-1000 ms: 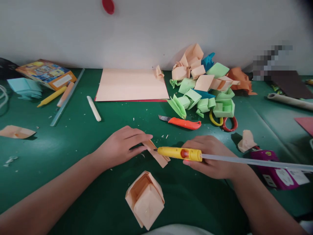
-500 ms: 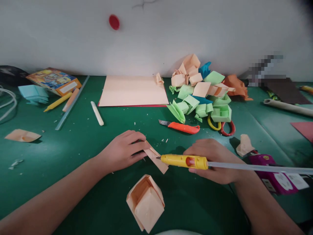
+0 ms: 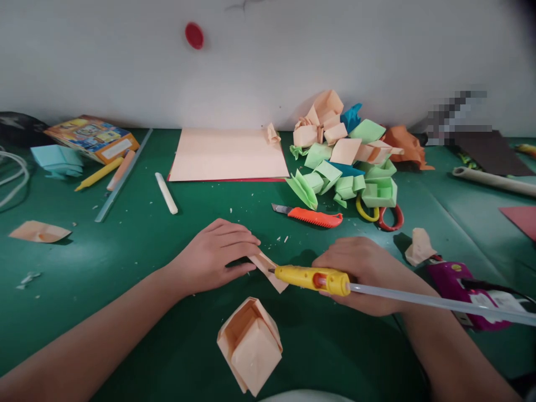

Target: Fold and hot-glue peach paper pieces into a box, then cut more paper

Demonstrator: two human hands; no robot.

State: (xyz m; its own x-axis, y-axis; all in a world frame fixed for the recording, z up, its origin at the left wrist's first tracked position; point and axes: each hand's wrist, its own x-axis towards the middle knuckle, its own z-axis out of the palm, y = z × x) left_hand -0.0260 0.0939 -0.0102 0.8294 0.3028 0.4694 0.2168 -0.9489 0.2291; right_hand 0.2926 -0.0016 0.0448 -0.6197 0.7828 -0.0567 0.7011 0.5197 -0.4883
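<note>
My left hand pinches the upper end of a narrow folded peach paper strip, which slants down to the right; part of it is hidden under the fingers. Wrapped round a yellow hot glue gun is my right hand, its grip and trigger mostly out of sight. The gun's nozzle meets the middle of the strip. From the gun's back a long clear glue stick runs to the right edge. Nearer to me, below the strip, an open folded peach paper box rests on the green table.
An orange utility knife lies beyond the hands. Behind it are red-and-yellow-handled scissors and a pile of folded papers. A purple power strip is by my right forearm. White chalk-like stick and peach sheets lie farther back.
My left fingers have slid slightly right along the strip. The glue gun has tilted a little, so its rear and the glue stick sit lower. The paper box stays put.
</note>
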